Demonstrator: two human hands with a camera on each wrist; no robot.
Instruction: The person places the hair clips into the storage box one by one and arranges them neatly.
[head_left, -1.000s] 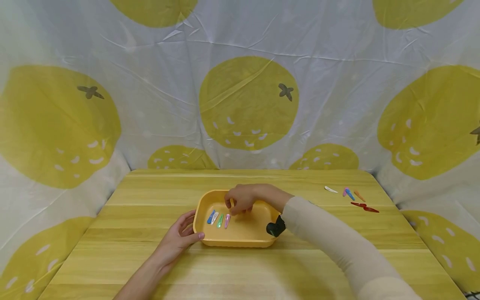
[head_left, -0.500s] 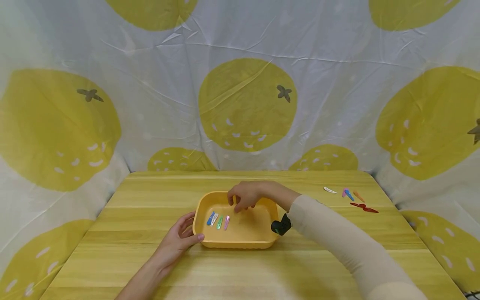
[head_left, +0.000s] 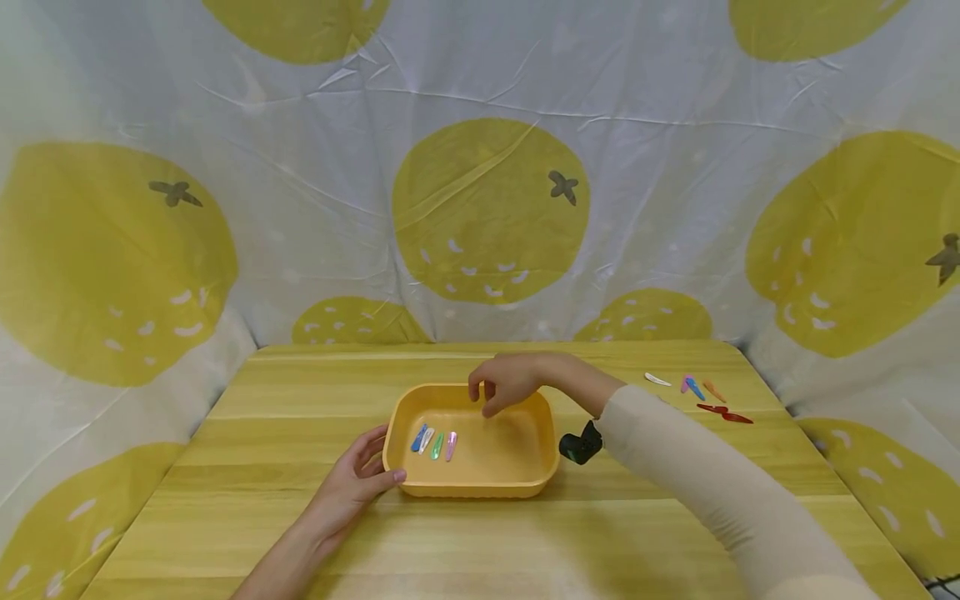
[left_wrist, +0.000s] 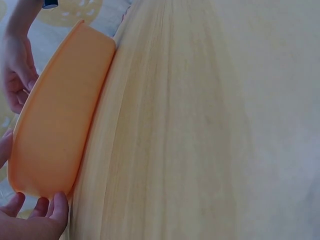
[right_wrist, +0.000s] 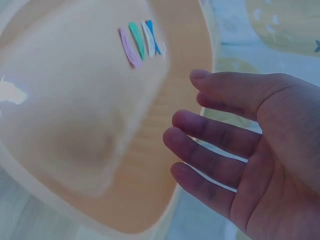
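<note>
Four hair clips (head_left: 437,446) side by side in the left of the yellow tray (head_left: 474,490), gripped at its left wall by the left hand (head_left: 362,475), well in from the bench's (head_left: 307,408) side edges. By the far rim, an empty, loosely bent right hand (head_left: 508,382), higher and farther right than before. Well right, six more clips (head_left: 695,389).

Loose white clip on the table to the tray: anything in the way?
Only the person's right arm: in the head view, its sleeve cuff and black wrist device cross the line from the loose white clip to the tray. Nothing else visible, though the arm hides some of the table.
</note>
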